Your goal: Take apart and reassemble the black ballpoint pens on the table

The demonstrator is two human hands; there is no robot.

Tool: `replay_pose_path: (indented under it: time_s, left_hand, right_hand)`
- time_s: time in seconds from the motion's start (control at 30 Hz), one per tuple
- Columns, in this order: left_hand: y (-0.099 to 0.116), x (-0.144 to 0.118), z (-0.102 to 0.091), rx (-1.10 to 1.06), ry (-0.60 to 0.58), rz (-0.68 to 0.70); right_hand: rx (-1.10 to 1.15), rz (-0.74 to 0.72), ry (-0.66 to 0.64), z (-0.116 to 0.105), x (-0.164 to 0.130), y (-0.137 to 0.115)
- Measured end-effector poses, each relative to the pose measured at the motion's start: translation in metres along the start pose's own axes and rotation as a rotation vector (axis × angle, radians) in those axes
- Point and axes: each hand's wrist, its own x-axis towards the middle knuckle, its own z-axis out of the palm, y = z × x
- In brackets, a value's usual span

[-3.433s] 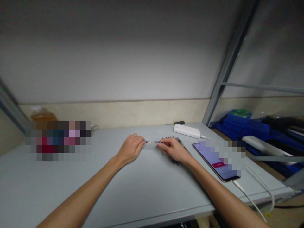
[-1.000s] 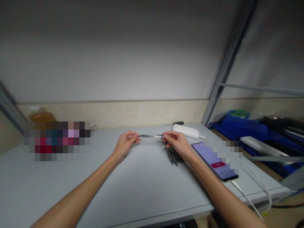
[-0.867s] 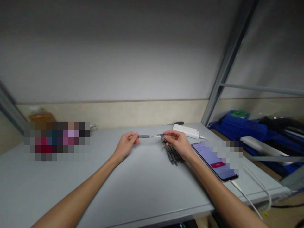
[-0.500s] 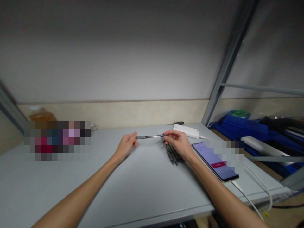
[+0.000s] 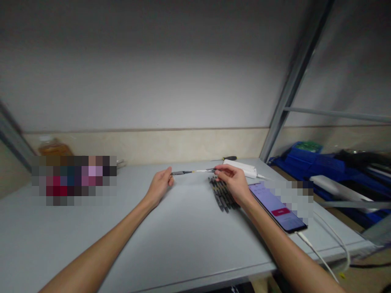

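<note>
Pen (image 5: pixel 183 173) slim, nearly level, dark grey leftward, silvery rightward.

A grey desk (image 5: pixel 171 244) carries a row of dark pens (image 5: pixel 223 196) lying side by side right of its middle. A lit phone (image 5: pixel 281 211) lies to their right, a white cable (image 5: pixel 305 238) at its near end. Behind them rests a white oblong device (image 5: pixel 248 169), with a screwdriver (image 5: pixel 229 158) just beyond it, near the wall.

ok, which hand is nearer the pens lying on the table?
Right. The right hand overlaps the upper right of the pens in view; can't tell if touching. The left hand is farther off, to their left.
</note>
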Motion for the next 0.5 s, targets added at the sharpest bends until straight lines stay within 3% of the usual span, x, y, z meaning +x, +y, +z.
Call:
replay_pose_path:
  time_s: [0.5]
  left_hand:
    - [-0.0017,0.0017,-0.0016,-0.019,0.052,0.006]
  right_hand:
    - [0.040,0.013,0.094,-0.0026,0.0005,-0.0034]
